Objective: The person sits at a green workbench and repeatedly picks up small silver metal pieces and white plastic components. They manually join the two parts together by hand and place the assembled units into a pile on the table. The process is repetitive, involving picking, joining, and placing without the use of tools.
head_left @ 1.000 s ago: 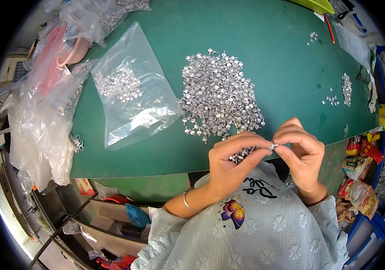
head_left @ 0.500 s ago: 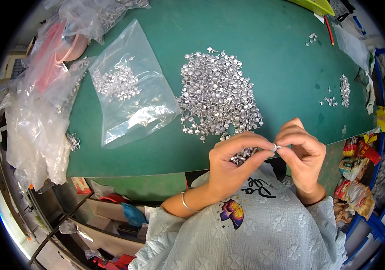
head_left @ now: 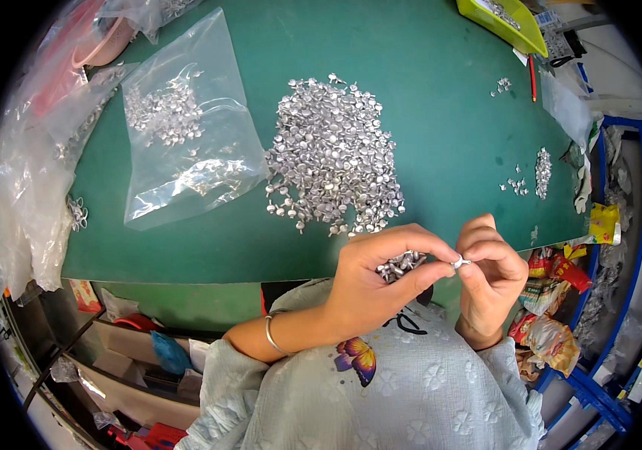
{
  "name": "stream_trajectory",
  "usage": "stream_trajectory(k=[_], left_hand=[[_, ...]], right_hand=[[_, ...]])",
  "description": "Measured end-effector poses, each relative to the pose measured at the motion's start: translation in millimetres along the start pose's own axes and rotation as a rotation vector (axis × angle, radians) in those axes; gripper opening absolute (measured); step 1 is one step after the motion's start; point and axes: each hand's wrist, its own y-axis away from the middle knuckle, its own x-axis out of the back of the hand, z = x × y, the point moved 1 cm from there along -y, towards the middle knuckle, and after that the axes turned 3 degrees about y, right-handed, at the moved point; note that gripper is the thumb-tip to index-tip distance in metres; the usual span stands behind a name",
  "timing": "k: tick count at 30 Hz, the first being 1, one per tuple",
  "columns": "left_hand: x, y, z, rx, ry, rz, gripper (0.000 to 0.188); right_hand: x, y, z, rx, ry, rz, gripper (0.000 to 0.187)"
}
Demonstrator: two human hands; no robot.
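Note:
My left hand [head_left: 366, 281] is closed around several small silvery metal pieces [head_left: 401, 265] that show in the hollow of its palm. Between its thumb and forefinger it also pinches one round-headed metal piece [head_left: 458, 262]. From the other side, the thumb and forefinger of my right hand [head_left: 492, 274] grip the thin end of that same piece. Both hands are just off the table's near edge. Just beyond them lies a large heap of similar round-headed metal pieces [head_left: 336, 154] with short stems.
Left of the heap lies a clear plastic bag [head_left: 227, 97] with more pieces. Small groups of pieces [head_left: 543, 172] sit at the right of the green table [head_left: 441, 97]. A yellow-green tray [head_left: 478, 13] stands at the far right. Plastic bags [head_left: 32, 187] crowd the left edge.
The view has shifted, so the table's things appear further left and slightly higher. Both hands still hold the same piece between them, with only slight finger movement.

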Motion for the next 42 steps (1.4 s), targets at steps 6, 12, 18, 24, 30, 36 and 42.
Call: stream_trajectory(k=[6, 12, 18, 24, 30, 36, 42], left_hand=[[-0.2, 0.0, 0.5, 0.002, 0.009, -0.016, 0.009], [-1.2, 0.9, 1.6, 0.023, 0.034, -0.023, 0.008], [-3.4, 2.6, 2.8, 0.067, 0.051, -0.022, 0.009], [-5.2, 2.2, 4.2, 0.037, 0.038, -0.043, 0.01], [-6.7, 2.1, 5.2, 0.002, 0.028, -0.054, 0.01], [-6.9, 1.2, 7.0, -0.082, -0.015, -0.067, 0.012], [-7.7, 0.2, 9.8, -0.161, -0.108, -0.064, 0.016]], right_hand=[[-0.9, 0.0, -3.7, 0.026, 0.038, 0.007, 0.013], [-0.6, 2.4, -6.2, 0.049, 0.08, 0.023, 0.014], [-1.6, 4.2, -8.9, 0.12, 0.152, 0.036, 0.015], [0.9, 8.6, -11.1, 0.193, 0.293, 0.056, 0.017], [2.8, 9.2, -12.7, 0.25, 0.347, 0.038, 0.017], [3.0, 8.9, -14.6, 0.281, 0.376, 0.03, 0.018], [2.7, 8.7, -16.5, 0.298, 0.387, 0.021, 0.019]])
